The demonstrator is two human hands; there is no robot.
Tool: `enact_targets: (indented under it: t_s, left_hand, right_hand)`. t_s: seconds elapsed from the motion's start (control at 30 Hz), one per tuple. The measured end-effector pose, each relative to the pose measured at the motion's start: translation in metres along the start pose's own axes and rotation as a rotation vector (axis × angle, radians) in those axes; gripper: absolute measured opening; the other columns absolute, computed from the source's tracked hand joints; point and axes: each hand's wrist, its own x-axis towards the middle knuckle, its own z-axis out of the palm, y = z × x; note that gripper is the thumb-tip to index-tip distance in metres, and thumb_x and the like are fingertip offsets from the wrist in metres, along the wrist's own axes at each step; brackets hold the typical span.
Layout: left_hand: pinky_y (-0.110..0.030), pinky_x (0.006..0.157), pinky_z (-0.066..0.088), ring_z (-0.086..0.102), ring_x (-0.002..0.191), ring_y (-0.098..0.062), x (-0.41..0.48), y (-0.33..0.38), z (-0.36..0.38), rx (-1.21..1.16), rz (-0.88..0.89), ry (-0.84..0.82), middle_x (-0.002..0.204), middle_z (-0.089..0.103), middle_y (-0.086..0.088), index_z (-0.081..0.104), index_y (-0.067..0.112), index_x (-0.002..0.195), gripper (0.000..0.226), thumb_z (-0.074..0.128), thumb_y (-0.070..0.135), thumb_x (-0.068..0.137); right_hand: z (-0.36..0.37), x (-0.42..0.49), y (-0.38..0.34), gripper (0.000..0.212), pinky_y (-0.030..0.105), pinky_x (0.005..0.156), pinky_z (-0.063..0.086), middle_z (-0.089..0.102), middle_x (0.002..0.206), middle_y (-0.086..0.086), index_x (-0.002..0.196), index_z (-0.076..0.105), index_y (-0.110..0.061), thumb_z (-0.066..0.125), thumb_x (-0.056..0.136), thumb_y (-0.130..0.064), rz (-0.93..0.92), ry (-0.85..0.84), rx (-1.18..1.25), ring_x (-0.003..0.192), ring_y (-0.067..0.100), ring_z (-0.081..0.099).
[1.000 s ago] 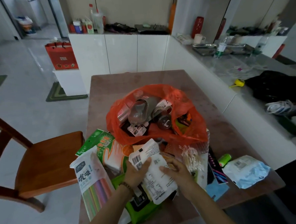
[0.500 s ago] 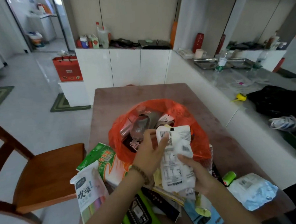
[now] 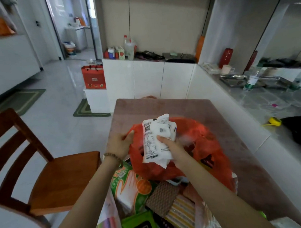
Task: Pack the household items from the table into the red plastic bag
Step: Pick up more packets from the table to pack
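My left hand (image 3: 119, 144) pinches the red bag's (image 3: 205, 142) rim at nine o'clock, keeping the mouth open. My right hand (image 3: 170, 146) is closed around the white packet (image 3: 154, 139), poised over the opening, probably to drop in. More packets (image 3: 132, 186) wait on the bench (image 3: 163, 106) at six o'clock.

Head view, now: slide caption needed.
Left hand grips the red plastic bag rim; right hand holds a white printed packet above it.
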Motion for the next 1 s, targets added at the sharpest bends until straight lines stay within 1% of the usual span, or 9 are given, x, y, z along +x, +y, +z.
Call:
enact_targets:
  t_s: [0.17,0.3,0.37,0.47,0.67,0.77,0.83,0.9,1.0]
  left_hand:
    - [-0.014,0.039,0.031,0.034,0.036,-0.002,0.002,0.007,0.003,-0.354,-0.037,-0.157,0.043,0.039,0.012,0.040,0.023,0.056,0.043,0.041,0.038,0.096]
    - [-0.014,0.037,0.031,0.033,0.034,-0.001,0.010,0.017,0.002,-0.360,-0.001,-0.157,0.048,0.038,0.009,0.041,0.021,0.059,0.042,0.036,0.031,0.099]
    - [-0.012,0.035,0.031,0.034,0.032,0.002,0.011,0.016,0.002,-0.371,0.006,-0.132,0.051,0.037,0.005,0.042,0.019,0.061,0.040,0.035,0.029,0.100]
    - [-0.015,0.036,0.032,0.034,0.035,0.001,0.013,0.012,0.000,-0.417,-0.009,-0.099,0.053,0.038,0.007,0.047,0.019,0.071,0.033,0.034,0.028,0.100]
    - [-0.017,0.040,0.032,0.035,0.039,-0.004,0.006,0.024,0.006,-0.363,0.083,-0.181,0.052,0.038,0.006,0.048,0.017,0.070,0.034,0.035,0.026,0.100]
    - [-0.016,0.040,0.034,0.037,0.043,-0.008,-0.010,0.018,0.021,-0.348,0.080,-0.253,0.054,0.040,0.002,0.060,0.016,0.099,0.025,0.037,0.025,0.099]
    - [-0.015,0.042,0.037,0.040,0.043,-0.006,-0.014,0.013,0.023,-0.332,0.063,-0.221,0.056,0.043,0.002,0.055,0.012,0.122,0.033,0.037,0.026,0.099]
    - [-0.017,0.048,0.042,0.045,0.046,-0.006,-0.016,0.010,0.022,-0.305,0.047,-0.198,0.059,0.048,0.000,0.054,0.004,0.122,0.037,0.039,0.029,0.098]
    - [-0.015,0.047,0.043,0.050,0.044,0.000,-0.025,0.005,0.019,-0.283,0.036,-0.204,0.055,0.055,0.011,0.059,0.012,0.118,0.032,0.045,0.031,0.096]
  right_hand:
    - [0.013,0.024,-0.015,0.077,0.034,0.086,0.052,0.056,0.122,0.001,0.134,0.037,-0.010,0.081,0.072,-0.024,-0.153,0.173,-0.169,0.110,0.025,0.060]
    - [-0.005,0.031,-0.026,0.047,0.026,0.074,0.057,0.070,0.099,-0.011,0.106,0.058,-0.028,0.083,0.069,-0.015,-0.321,-0.135,-0.540,0.090,0.000,0.068]
    - [-0.020,0.030,-0.025,0.058,0.020,0.075,0.055,0.069,0.103,-0.017,0.113,0.054,-0.033,0.085,0.066,-0.016,-0.351,-0.279,-0.660,0.094,-0.006,0.065]
    - [-0.054,0.035,-0.023,0.097,0.034,0.098,0.050,0.054,0.131,-0.012,0.139,0.031,-0.030,0.088,0.060,-0.022,-0.262,-0.349,-0.724,0.119,0.007,0.054]
    - [-0.082,0.037,-0.018,0.087,0.028,0.105,0.039,0.043,0.142,-0.001,0.142,0.037,-0.017,0.083,0.068,-0.023,-0.207,-0.426,-1.414,0.128,0.016,0.044]
    - [-0.072,0.032,0.009,0.071,0.031,0.094,0.046,0.057,0.129,0.002,0.133,0.050,-0.019,0.080,0.070,-0.029,-0.275,-0.430,-1.562,0.118,0.022,0.055]
    - [-0.075,0.027,0.016,0.063,0.031,0.086,0.047,0.061,0.120,0.004,0.124,0.056,-0.020,0.081,0.068,-0.036,-0.373,-0.356,-1.600,0.109,0.023,0.058]
    - [-0.083,0.018,0.017,0.073,0.033,0.097,0.044,0.054,0.131,0.002,0.132,0.050,-0.019,0.081,0.069,-0.038,-0.395,-0.322,-1.506,0.120,0.020,0.052]
    - [-0.090,-0.006,0.015,0.066,0.033,0.111,0.034,0.043,0.143,-0.005,0.138,0.045,-0.023,0.075,0.079,-0.031,-0.317,-0.297,-1.065,0.134,0.014,0.039]
